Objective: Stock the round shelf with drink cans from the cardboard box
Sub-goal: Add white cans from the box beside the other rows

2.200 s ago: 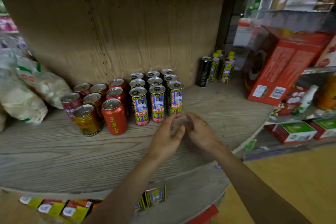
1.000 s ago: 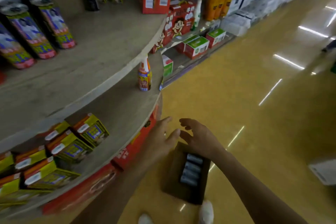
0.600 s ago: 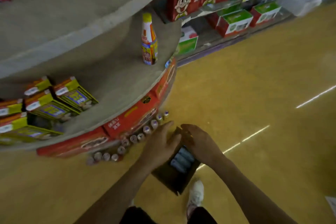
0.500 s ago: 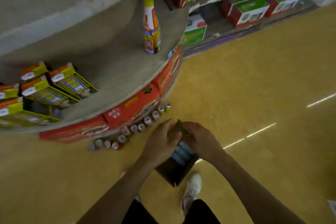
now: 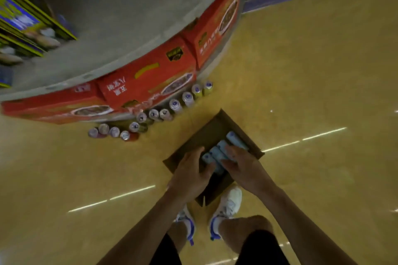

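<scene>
Red cartons [image 5: 148, 77] bear upside-down Chinese characters, too blurred to read.

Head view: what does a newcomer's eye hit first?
The left hand and right hand rest on the pale blue cans lying in the open cardboard box on the yellow floor, just ahead of white shoes. Up and to the left, red cartons ring the base of the round shelf, with a curved row of upright cans on the floor along them.

A shop: a round shelf [image 5: 129, 17] ringed by red product boxes [image 5: 150, 79].
</scene>
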Demonstrator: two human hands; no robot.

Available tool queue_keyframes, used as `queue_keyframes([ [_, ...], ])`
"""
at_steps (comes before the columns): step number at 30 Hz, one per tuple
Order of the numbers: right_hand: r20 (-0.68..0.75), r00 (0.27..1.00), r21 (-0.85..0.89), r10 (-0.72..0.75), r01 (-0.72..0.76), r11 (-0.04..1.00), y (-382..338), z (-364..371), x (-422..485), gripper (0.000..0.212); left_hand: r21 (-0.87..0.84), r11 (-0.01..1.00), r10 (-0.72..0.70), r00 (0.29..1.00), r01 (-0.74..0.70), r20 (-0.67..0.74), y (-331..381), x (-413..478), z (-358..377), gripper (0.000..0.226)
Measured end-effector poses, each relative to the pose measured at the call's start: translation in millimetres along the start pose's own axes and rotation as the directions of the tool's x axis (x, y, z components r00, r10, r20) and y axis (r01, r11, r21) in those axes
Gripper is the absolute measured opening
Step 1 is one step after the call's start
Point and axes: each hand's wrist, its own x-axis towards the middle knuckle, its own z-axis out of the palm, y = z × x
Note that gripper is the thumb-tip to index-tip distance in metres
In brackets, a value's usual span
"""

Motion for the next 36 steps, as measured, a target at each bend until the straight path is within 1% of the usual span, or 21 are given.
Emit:
queue_keyframes([
  [1, 0.004, 1.000, -0.003, 0.008, -0.008, 1.000, 13, 15, 17, 0.042, -0.007, 1.000, -0.019, 1.000, 0.019, 0.019, -17, 19, 12, 0.064],
  [4, 0.053, 0.998, -0.081, 0.019, -0.015, 0.997, 49, 59, 65, 0.041, -0.058, 0.994, -0.083, 0.993, 0.088, 0.086, -67, 76, 42, 0.065],
  [9, 0.190, 0.977, -0.124, 0.095, -0.072, 0.990, 109, 131, 142, 0.047, -0.045, 0.988, -0.141, 0.983, 0.147, 0.118, -141, 155, 84, 0.066],
  [14, 0.266, 0.952, -0.298, 0.149, -0.066, 0.952, 161, 198, 212, 0.050, -0.096, 0.958, -0.251, 0.953, 0.269, 0.168, -199, 220, 132, 0.069],
  [17, 0.287, 0.938, -0.367, 0.195, -0.080, 0.927, 192, 231, 248, 0.041, -0.122, 0.942, -0.290, 0.940, 0.314, 0.178, -224, 259, 161, 0.069],
  [19, 0.289, 0.935, -0.402, 0.206, -0.077, 0.912, 204, 243, 265, 0.036, -0.150, 0.934, -0.297, 0.938, 0.324, 0.179, -234, 283, 178, 0.072],
  [22, 0.303, 0.929, -0.484, 0.213, -0.042, 0.874, 207, 247, 275, 0.034, -0.208, 0.909, -0.326, 0.928, 0.360, 0.180, -246, 307, 196, 0.074],
  [24, 0.279, 0.938, -0.523, 0.205, -0.031, 0.852, 210, 250, 279, 0.035, -0.255, 0.889, -0.344, 0.922, 0.382, 0.179, -257, 320, 207, 0.068],
  [25, 0.265, 0.941, -0.528, 0.212, -0.042, 0.848, 212, 253, 280, 0.036, -0.286, 0.870, -0.358, 0.913, 0.402, 0.193, -262, 324, 212, 0.061],
  [27, 0.262, 0.938, -0.546, 0.225, -0.048, 0.836, 217, 260, 280, 0.038, -0.366, 0.815, -0.384, 0.891, 0.450, 0.241, -270, 331, 219, 0.047],
  [29, 0.295, 0.924, -0.571, 0.242, -0.033, 0.820, 222, 266, 278, 0.039, -0.456, 0.735, -0.412, 0.865, 0.502, 0.287, -274, 336, 221, 0.040],
  [31, 0.320, 0.915, -0.563, 0.247, -0.026, 0.826, 227, 271, 275, 0.044, -0.533, 0.650, -0.416, 0.841, 0.541, 0.347, -272, 336, 218, 0.033],
  [33, 0.299, 0.924, -0.556, 0.237, -0.033, 0.831, 231, 275, 274, 0.052, -0.536, 0.639, -0.397, 0.833, 0.552, 0.384, -271, 337, 215, 0.027],
  [36, 0.249, 0.933, -0.478, 0.259, -0.114, 0.871, 228, 274, 275, 0.064, -0.531, 0.657, -0.367, 0.842, 0.535, 0.395, -272, 340, 210, 0.031],
])
